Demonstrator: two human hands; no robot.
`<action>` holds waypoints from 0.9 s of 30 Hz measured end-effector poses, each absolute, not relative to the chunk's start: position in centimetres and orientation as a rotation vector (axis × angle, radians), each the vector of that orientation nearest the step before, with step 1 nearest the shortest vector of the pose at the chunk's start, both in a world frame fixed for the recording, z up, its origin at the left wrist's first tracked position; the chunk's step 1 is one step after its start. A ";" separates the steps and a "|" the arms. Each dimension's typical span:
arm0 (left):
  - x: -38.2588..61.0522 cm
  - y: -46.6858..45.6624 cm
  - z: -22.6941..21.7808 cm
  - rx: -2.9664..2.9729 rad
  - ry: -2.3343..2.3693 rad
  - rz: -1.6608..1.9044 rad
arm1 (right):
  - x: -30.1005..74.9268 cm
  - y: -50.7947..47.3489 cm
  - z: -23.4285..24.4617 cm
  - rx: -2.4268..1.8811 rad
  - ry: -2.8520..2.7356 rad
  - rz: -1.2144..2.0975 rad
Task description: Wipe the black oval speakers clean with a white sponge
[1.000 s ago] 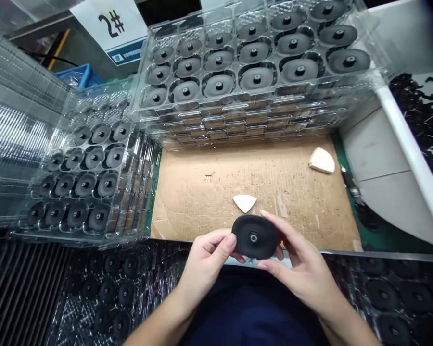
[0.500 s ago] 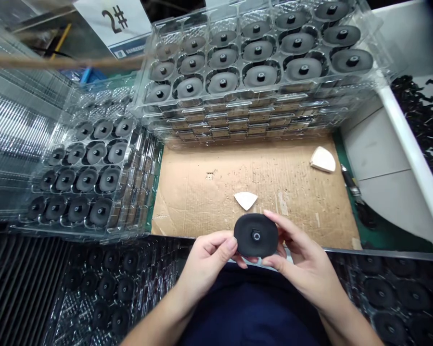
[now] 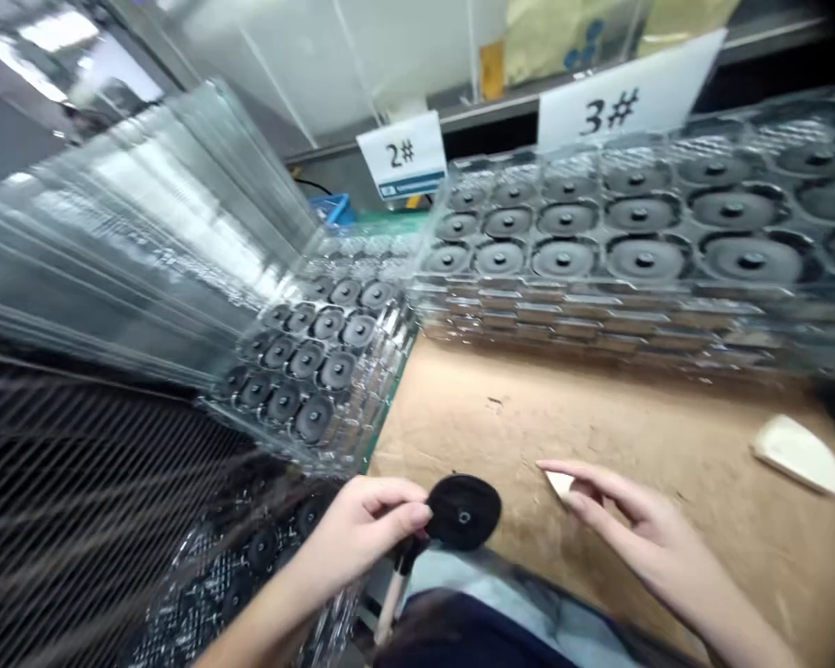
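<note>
My left hand (image 3: 379, 520) pinches a black rounded disc (image 3: 464, 512) by its left edge, between thumb and fingers. The disc has a small round stud in its middle and is tilted towards me. Over the cardboard, my right hand (image 3: 626, 520) has thumb and forefinger around a small white wedge-shaped pad (image 3: 560, 482); the hand partly covers it. A second white pad (image 3: 800, 455) lies at the right of the cardboard sheet (image 3: 473, 427).
Clear plastic trays (image 3: 640, 320) of black discs are stacked behind the cardboard, with another stack (image 3: 306, 362) at left. Labels "2#" (image 3: 402, 153) and "3#" (image 3: 612, 111) stand behind. A pale stick-like thing (image 3: 390, 603) shows below my left hand.
My right hand has let go of the disc and moved right to the small white pad. The left hand keeps the disc. The view has turned left and up.
</note>
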State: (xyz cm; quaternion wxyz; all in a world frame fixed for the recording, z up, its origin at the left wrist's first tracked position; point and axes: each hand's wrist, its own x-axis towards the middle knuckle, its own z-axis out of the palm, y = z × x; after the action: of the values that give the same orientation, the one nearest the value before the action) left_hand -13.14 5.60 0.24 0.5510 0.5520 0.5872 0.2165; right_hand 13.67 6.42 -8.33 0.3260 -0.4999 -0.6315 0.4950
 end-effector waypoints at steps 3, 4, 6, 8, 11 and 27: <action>-17.2 6.9 3.2 1.440 1.612 0.505 | 12.0 12.1 -9.8 -1.342 -1.752 1.041; -18.4 7.3 4.0 1.483 1.695 0.492 | 11.3 13.5 -10.5 -1.361 -1.715 0.957; -20.8 8.4 5.3 1.594 1.866 0.453 | 10.4 15.3 -12.3 -1.402 -1.644 0.858; -23.2 9.9 6.0 1.754 2.027 0.388 | 10.2 16.2 -14.0 -1.443 -1.606 0.811; -27.1 13.8 6.2 2.000 2.273 0.285 | 11.1 16.3 -16.0 -1.475 -1.600 0.804; -36.0 32.5 -1.0 1.681 2.874 0.059 | 11.3 16.0 -16.6 -1.290 -1.729 0.894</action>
State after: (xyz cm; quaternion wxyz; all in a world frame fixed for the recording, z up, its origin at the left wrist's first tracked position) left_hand -36.02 32.46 -0.97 -0.0942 0.5025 0.8592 0.0175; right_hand 11.33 16.03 -16.61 0.3924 -0.5082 -0.6810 0.3522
